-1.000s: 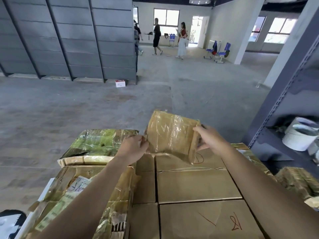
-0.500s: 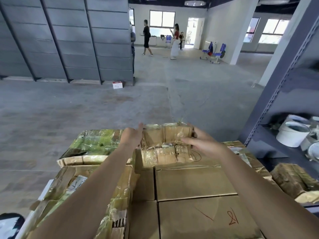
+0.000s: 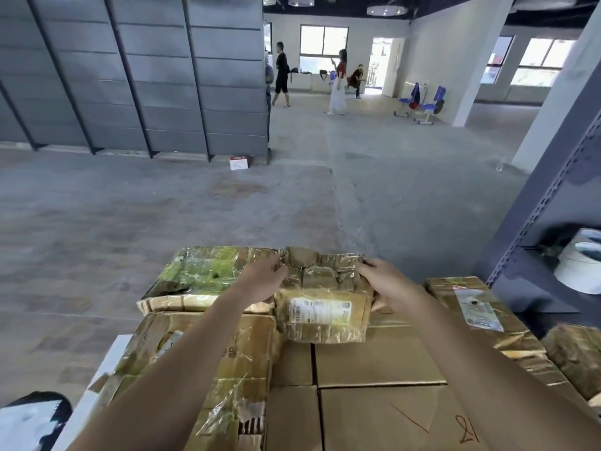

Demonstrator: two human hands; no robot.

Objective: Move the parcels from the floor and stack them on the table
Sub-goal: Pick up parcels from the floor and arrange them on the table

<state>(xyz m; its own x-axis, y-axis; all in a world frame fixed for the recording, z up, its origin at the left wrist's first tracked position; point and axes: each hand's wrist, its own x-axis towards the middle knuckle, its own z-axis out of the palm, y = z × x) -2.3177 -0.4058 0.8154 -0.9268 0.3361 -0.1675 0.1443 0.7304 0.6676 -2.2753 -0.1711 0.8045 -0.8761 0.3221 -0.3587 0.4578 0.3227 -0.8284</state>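
Grey racking (image 3: pixel 130 76) left, small box (image 3: pixel 238 162) at its foot; blue chairs (image 3: pixel 422 104) far; white bucket (image 3: pixel 577 270) right.

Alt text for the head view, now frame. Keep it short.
The left hand and right hand grip a tape-wrapped parcel by its sides, flat atop stacked cardboard boxes. Beyond: concrete floor, grey shelving, distant people.

We log a taped parcel (image 3: pixel 322 312), white label up, lying flat on a stack of plain cartons (image 3: pixel 374 356). The left grip (image 3: pixel 261 281) and right grip (image 3: pixel 388 284) hold its far left and right edges. A green-tinted parcel (image 3: pixel 201 275) lies just beside it on the left; grey shelving (image 3: pixel 536 203) stands at right.
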